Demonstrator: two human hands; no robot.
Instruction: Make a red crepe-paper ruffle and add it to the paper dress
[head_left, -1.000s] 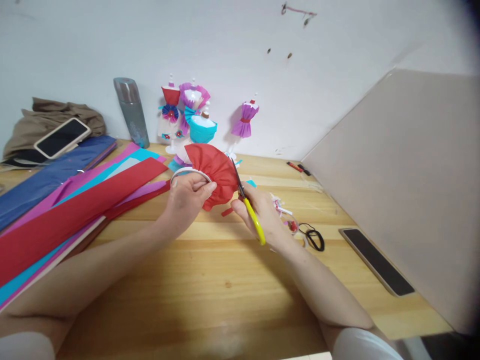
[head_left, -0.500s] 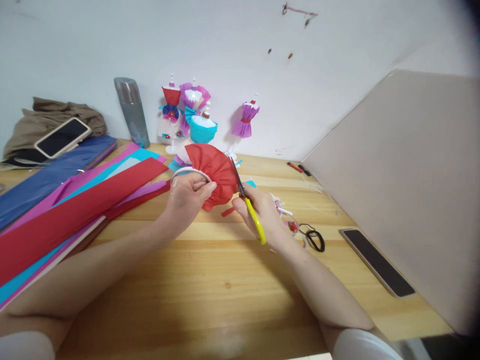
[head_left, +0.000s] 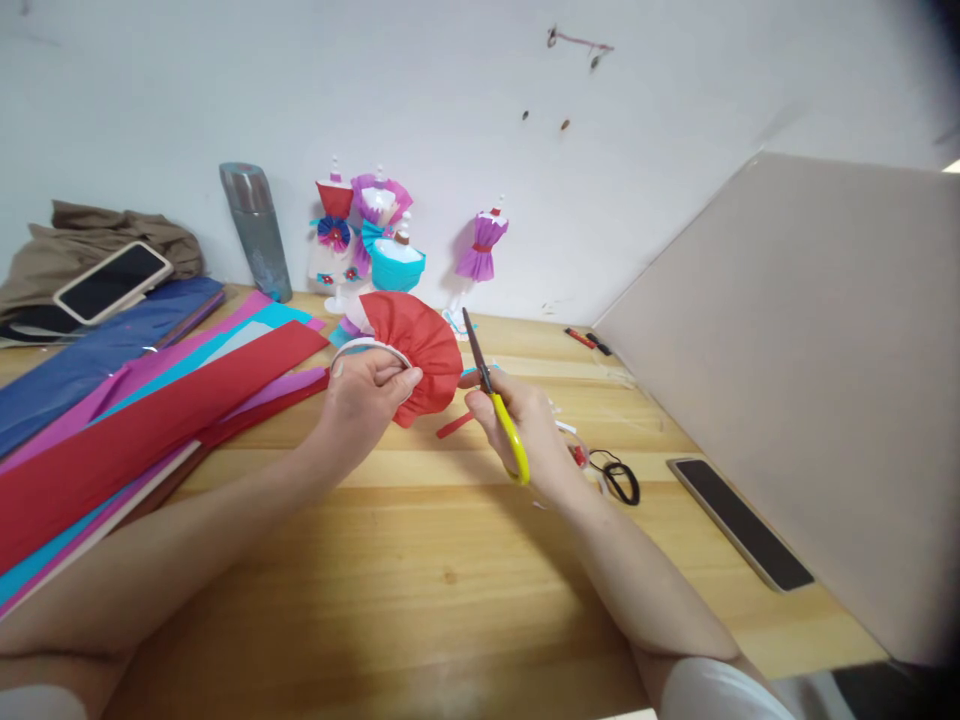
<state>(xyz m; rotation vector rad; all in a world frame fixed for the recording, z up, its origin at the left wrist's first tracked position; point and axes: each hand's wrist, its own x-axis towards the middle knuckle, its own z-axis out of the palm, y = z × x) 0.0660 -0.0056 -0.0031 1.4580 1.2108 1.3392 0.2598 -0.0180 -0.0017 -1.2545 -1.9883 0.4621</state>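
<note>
My left hand (head_left: 373,390) pinches a fan of gathered red crepe paper (head_left: 426,350) at its pleated inner edge. A white ring-shaped band (head_left: 367,343), perhaps a roll of tape, circles the back of that hand near the fingers. In my right hand (head_left: 517,415) is a pair of scissors (head_left: 507,425) with yellow handles and dark blades pointing up and away. The blades appear closed and stand just right of the red paper, apart from its outer edge. A narrow red strip (head_left: 455,425) lies on the table below the paper.
Small mannequins in paper dresses (head_left: 397,262) stand by the wall, beside a grey bottle (head_left: 256,232). Long coloured paper sheets (head_left: 157,400) cover the left side. To the right lie a black hair tie (head_left: 622,483) and a phone (head_left: 742,523) near a partition (head_left: 795,380).
The scissors have come away from the red paper's outer edge, leaving a gap between them. The whole view has shifted slightly.
</note>
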